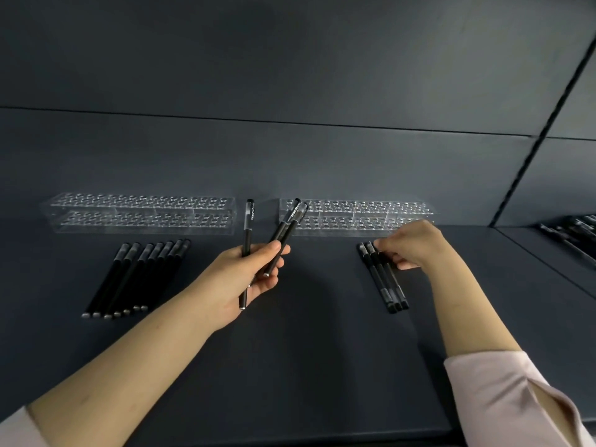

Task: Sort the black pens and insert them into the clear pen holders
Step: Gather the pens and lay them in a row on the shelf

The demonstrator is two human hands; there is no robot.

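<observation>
On the dark table (306, 350) both clear holders (142, 214) stand empty, pens (135, 275) lying in rows before them, while the left hand (254, 272) grips three and the right hand (409, 243) pinches another.

- A dark grey table (306, 366) with a matte top fills the lower half of the view.
- A dark wall (290, 59) stands behind it, crossed by a thin horizontal seam (290, 121).
- A black diagonal gap (548, 119) splits the wall panels on the right.
- A neighbouring dark surface (545, 253) adjoins at right, carrying a heap of dark slender objects (574, 232), cut off by the frame edge.
</observation>
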